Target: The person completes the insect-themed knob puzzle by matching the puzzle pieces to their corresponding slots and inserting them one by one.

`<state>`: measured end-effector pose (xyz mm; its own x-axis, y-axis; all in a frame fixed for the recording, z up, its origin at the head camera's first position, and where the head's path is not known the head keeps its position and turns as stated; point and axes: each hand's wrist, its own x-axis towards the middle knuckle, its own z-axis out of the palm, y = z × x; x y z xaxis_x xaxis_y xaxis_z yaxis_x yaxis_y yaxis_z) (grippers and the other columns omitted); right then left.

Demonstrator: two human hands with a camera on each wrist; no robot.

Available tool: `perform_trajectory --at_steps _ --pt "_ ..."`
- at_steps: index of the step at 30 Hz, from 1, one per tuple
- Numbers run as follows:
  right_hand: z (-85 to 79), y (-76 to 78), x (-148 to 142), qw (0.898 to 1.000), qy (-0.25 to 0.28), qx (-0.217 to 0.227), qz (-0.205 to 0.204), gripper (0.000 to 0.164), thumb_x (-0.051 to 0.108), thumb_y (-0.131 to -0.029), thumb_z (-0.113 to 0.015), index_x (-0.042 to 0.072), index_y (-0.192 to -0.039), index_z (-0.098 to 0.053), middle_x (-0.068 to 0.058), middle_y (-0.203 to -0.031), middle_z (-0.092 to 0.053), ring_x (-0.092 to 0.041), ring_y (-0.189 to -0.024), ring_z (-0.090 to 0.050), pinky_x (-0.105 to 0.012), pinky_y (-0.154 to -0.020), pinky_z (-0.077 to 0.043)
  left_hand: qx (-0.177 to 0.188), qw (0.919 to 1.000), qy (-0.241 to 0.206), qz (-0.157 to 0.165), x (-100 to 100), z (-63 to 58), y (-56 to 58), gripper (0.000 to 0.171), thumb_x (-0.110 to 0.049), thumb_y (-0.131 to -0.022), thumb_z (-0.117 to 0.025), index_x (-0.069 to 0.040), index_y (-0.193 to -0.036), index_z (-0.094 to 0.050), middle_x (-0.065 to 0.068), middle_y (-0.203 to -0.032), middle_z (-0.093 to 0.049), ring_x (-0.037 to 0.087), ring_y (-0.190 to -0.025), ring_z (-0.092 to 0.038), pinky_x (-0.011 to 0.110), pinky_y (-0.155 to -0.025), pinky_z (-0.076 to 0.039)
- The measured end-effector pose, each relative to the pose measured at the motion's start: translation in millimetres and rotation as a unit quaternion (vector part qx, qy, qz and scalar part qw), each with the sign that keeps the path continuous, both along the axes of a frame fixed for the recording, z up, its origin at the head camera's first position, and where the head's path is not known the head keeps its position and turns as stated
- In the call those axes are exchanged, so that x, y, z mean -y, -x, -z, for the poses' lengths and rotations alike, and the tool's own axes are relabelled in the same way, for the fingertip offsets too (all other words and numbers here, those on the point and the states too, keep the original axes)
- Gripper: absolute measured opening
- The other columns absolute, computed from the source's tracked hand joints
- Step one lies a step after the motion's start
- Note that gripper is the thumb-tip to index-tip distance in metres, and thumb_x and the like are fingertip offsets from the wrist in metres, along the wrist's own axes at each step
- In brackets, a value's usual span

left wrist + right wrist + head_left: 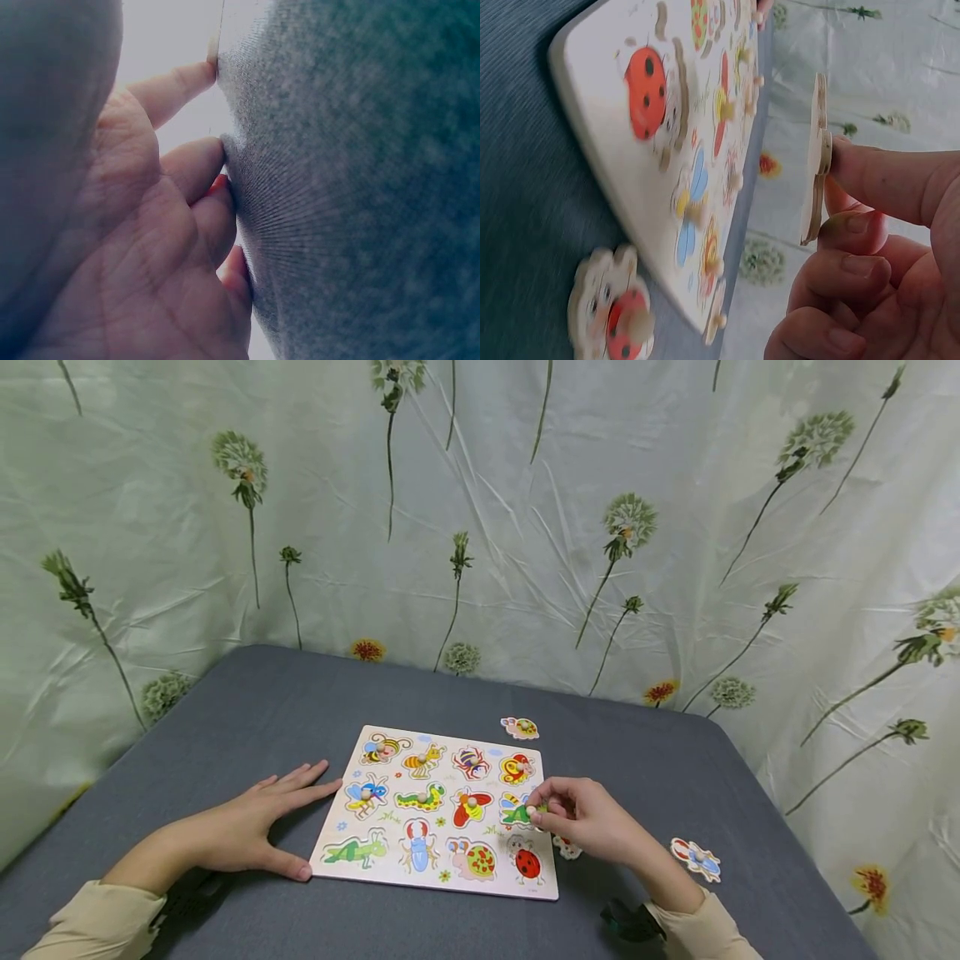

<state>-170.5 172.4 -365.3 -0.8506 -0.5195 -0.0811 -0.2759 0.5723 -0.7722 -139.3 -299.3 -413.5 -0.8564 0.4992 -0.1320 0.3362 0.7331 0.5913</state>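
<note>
My right hand (588,817) pinches a green peg puzzle piece (516,815) by its round knob, above the right side of the wooden insect puzzle board (431,881). From the right wrist view, this thin piece (817,165) is edge-on and apart from the board. The left hand (247,827) lies spread on the table, its thumb and index fingertips at the board's left edge. Pegged insect pieces sit in the upper two rows. Along the bottom row, printed grasshopper, stag beetle, snail and ladybug pictures show without knobs.
A ladybug piece (626,322) lies beside the board's right edge, partly behind my right hand in the head view. Farther right is a blue beetle piece (696,860). Beyond the board's far right corner lies a snail piece (520,727). A flowered curtain hangs behind the grey table.
</note>
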Motion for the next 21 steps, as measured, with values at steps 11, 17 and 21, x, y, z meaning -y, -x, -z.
perform_trajectory --at_steps 11,17,21 --pt "3.2 3.9 38 0.999 -0.001 -0.022 -0.032 0.009 0.018 -0.099 -0.077 0.01 -0.103 -0.076 0.005 -0.07 -0.042 -0.002 -0.061 -0.035 -0.019 -0.057 -0.03 0.004 1.0 -0.002 0.001 0 1.0 0.2 0.113 -0.064 -0.076 -0.089 -0.027 -0.169 -0.036 0.025 -0.179 -0.017 0.061 -0.161 -0.015 0.084 -0.119 -0.01" --pt "5.3 7.7 61 0.999 0.006 -0.014 -0.052 0.01 0.02 -0.1 -0.076 0.01 -0.103 -0.076 0.006 -0.068 -0.041 -0.003 -0.059 -0.034 -0.019 -0.057 -0.032 -0.004 0.9999 -0.011 0.008 0 0.3 0.9 0.112 -0.061 -0.077 -0.09 -0.025 -0.169 -0.038 0.025 -0.178 -0.018 0.06 -0.161 -0.015 0.084 -0.12 -0.01" --pt "8.2 9.7 76 0.998 0.012 -0.017 -0.063 0.007 0.017 -0.1 -0.076 0.011 -0.103 -0.077 0.007 -0.069 -0.041 -0.003 -0.06 -0.034 -0.018 -0.058 -0.032 -0.007 0.9999 -0.011 0.011 1 0.4 0.4 0.112 -0.058 -0.077 -0.091 -0.023 -0.169 -0.038 0.025 -0.178 -0.019 0.06 -0.161 -0.016 0.084 -0.12 -0.011"
